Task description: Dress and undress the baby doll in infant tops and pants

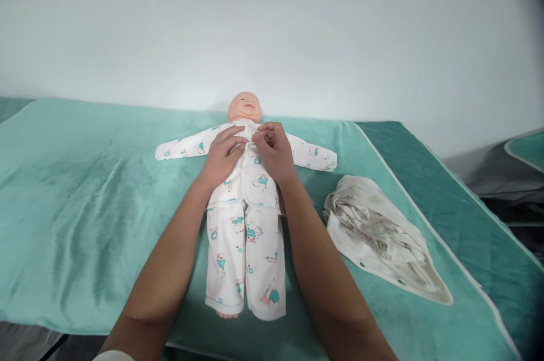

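White printed cotton makes up the shirt [260, 182], which lies on the doll [244, 107], face up at the middle of the bed, sleeves spread wide. Both hands meet at its upper front, just below the neck. The right hand [274, 148] is curled, thumb and forefinger closed on the cloth at the front opening; the left hand [225, 152] is half open, its fingertips touching the opposite edge, though whether they grip it I cannot tell. What fasteners lie under the fingers is hidden, so a mismatched pair could go unnoticed and leave the front crooked. Uneven pulling by the two hands could also skew the collar, or drag the light-looking doll along the sheet [127, 196], whose loose wrinkles suggest that it would slip too. Below, the trousers [263, 253] lie straight between the forearms, toes [227, 315] showing at one cuff only; a lowered forearm could brush them askew. Near the right forearm sits a crumpled cloth [378, 230], which a swinging elbow might catch. Beyond the head, the wall [272, 26] stands close, leaving little room for the doll to shift that way.
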`<action>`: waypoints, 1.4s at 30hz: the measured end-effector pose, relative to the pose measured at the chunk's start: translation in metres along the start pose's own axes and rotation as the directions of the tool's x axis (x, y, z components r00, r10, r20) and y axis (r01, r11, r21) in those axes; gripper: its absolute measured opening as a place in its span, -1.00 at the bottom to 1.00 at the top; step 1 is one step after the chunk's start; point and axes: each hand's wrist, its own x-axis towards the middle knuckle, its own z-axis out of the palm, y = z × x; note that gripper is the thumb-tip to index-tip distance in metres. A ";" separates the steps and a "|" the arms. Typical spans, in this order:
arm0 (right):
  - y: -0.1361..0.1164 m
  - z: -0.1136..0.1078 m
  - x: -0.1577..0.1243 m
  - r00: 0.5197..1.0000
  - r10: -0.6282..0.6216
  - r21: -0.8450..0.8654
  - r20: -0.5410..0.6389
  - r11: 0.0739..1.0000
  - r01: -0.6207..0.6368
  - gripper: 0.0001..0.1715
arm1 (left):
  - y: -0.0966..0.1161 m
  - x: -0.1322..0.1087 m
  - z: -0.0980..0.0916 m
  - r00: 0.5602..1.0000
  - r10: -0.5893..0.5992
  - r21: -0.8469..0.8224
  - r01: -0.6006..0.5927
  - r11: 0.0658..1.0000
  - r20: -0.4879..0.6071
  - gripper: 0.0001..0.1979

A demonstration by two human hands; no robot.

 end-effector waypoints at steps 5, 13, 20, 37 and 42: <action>-0.007 -0.007 -0.019 0.993 0.022 -0.021 0.116 1.000 -0.020 -0.71 | 0.000 -0.007 -0.002 0.999 0.026 -0.002 -0.026 1.000 0.032 -0.82; 0.001 -0.008 -0.012 0.992 0.022 0.048 0.121 0.998 -0.028 -0.66 | 0.002 -0.005 -0.006 0.999 -0.011 -0.025 0.011 1.000 0.035 -0.87; -0.004 -0.010 -0.007 0.988 0.021 0.142 0.154 0.989 -0.043 -0.73 | 0.005 -0.003 0.000 0.999 -0.044 -0.034 0.043 0.998 -0.027 -0.94; -0.014 -0.021 -0.036 0.995 0.004 0.098 0.100 0.995 -0.014 -0.86 | 0.007 -0.031 -0.030 0.939 0.110 -0.002 -0.115 0.993 0.325 -0.79; -0.026 -0.024 -0.053 0.974 -0.054 -0.246 0.222 0.963 0.110 -0.78 | 0.006 -0.031 -0.032 0.937 0.098 -0.001 -0.104 0.995 0.336 -0.77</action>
